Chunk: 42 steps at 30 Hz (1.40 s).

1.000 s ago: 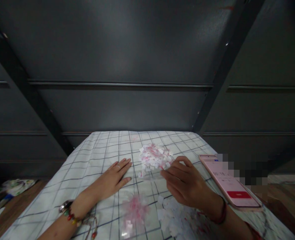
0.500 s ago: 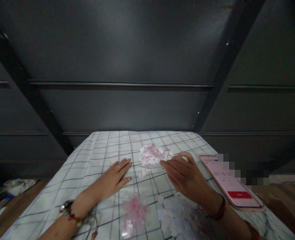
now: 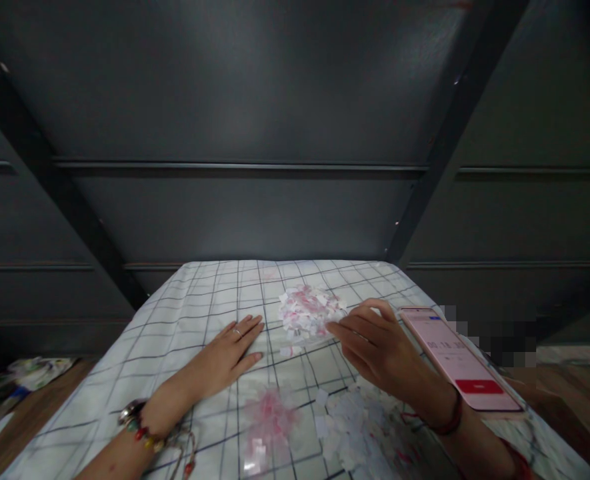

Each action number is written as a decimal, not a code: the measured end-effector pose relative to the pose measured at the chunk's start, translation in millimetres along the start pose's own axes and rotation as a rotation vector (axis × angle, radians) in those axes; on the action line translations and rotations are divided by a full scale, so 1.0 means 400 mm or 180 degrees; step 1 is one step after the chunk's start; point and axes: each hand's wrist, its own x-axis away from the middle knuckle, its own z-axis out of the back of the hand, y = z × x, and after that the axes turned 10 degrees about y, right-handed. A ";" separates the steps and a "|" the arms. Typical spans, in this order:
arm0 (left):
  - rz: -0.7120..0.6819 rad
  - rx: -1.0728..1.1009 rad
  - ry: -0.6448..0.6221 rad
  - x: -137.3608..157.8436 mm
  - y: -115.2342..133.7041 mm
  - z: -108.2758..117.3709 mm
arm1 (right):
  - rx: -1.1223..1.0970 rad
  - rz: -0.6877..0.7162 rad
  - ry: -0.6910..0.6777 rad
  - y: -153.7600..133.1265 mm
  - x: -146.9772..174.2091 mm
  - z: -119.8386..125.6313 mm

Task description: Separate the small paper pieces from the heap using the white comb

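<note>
My left hand (image 3: 235, 347) lies flat on the checked cloth, fingers stretched out and thumb apart, with nothing in it. To its right is a heap of small white and pink pieces (image 3: 309, 310), which look like scraps of paper or film. At that heap's right front edge are the fingertips of my right hand (image 3: 372, 343), bent and pressed together; what they pinch, if anything, is hidden. One small whitish piece (image 3: 289, 351) lies just in front of the heap. Nearer me is a larger pile of white pieces (image 3: 359, 427), partly under my right forearm.
A sheer pink bundle (image 3: 269, 420) with a clear, shiny end lies on the checked cloth (image 3: 225, 280) between my forearms. On the right rests a phone (image 3: 459, 360) showing a timer. Dark panels (image 3: 255, 220) rise behind the table's far edge.
My right hand has shifted slightly right, its fingers still together at the heap's edge. The small piece in front of the heap has turned and lies flatter. My left hand stays put.
</note>
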 end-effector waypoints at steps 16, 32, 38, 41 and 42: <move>0.0001 0.0006 -0.0069 -0.004 0.001 0.000 | 0.0003 -0.0038 0.0097 0.019 0.006 0.015; -0.0050 -0.0044 -0.0036 -0.003 -0.008 -0.014 | 0.0303 -0.0099 0.0172 0.032 0.024 -0.002; -0.0109 -0.0099 0.0007 -0.003 -0.007 -0.012 | 0.0206 -0.0136 0.0200 0.032 0.024 0.003; -0.0097 -0.0056 0.0027 -0.003 -0.006 -0.011 | 0.0251 -0.0156 0.0288 0.032 0.024 0.008; -0.0083 -0.0034 0.0017 -0.003 -0.006 -0.011 | 0.0261 -0.0148 0.0289 0.031 0.023 0.008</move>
